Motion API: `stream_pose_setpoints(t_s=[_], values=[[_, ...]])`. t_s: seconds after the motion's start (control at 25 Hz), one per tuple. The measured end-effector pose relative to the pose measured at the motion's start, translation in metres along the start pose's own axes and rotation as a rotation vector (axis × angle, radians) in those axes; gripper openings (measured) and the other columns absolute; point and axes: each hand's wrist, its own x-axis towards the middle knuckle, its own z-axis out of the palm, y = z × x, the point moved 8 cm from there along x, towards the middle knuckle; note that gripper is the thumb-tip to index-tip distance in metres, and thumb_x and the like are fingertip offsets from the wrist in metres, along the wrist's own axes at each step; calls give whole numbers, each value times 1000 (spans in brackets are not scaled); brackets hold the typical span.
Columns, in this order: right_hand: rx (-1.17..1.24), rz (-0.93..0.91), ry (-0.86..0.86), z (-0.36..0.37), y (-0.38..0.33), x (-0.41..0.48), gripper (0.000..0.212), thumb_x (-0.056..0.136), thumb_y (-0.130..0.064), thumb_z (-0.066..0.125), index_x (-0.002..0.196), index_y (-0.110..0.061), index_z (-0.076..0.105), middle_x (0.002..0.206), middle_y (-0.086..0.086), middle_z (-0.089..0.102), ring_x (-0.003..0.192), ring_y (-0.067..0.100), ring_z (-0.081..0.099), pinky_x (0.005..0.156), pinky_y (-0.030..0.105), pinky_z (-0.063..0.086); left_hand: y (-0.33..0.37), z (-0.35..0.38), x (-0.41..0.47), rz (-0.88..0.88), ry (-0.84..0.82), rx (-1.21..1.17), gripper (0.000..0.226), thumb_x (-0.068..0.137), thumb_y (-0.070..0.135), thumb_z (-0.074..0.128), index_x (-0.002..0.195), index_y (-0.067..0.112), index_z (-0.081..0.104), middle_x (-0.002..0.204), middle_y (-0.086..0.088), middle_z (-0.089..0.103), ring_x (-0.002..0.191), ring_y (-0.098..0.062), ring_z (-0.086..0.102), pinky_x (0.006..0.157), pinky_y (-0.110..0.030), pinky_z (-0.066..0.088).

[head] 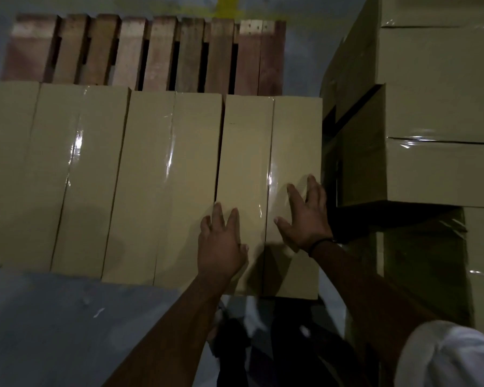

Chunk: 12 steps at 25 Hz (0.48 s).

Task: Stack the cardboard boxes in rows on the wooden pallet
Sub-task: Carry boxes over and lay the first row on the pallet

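Boxes [81, 177] are lining the near half of the wooden pallet [140, 51]. On the end box [263, 141] at the pallet's right side, the left hand [221, 241] and right hand [305, 219] are pressing flat, fingers straight. Uneven pushing could be skewing it, opening gaps.

Tan boxes [151, 174], reddish-brown pallet [129, 51]

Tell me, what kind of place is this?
Probably a warehouse: a wooden pallet on a grey floor, a row of taped cardboard boxes on it, a taller stack beside.
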Motion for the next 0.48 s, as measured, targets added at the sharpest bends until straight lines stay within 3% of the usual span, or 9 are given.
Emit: stream_pose_setpoints(t_s=[0.12,0.2,0.32,0.48], values=[[240,179,18,10,14,-26,109,85,-48,73,160,-31,-4,163,-3,-27,153,33,-3,121,46,24,-17,16,-26,47,-73,50,100,88,50,69,160,30,2,167,-9,-16,152,-39,1,118,-49,26],[400,268,2,22,27,-43,115,84,-43,77,159,-30,-10,165,-2,-18,153,32,9,118,40,25,-26,28,-39,98,-102,90,111,85,52,71,160,28,-7,165,-11,-24,153,-38,-4,121,-48,21],[464,291,17,34,34,-60,118,82,-42,79,160,-27,-8,168,1,3,152,28,13,118,35,20,-39,40,-49,174,-136,168,131,75,63,76,158,27,-18,160,-11,-36,153,-36,-15,123,-48,14],[571,393,61,44,43,-64,123,75,-46,84,160,-26,-2,166,3,17,149,29,23,120,42,25,-47,41,-50,254,-136,293,143,67,59,84,157,24,-23,160,-13,-36,153,-36,-14,122,-48,13]])
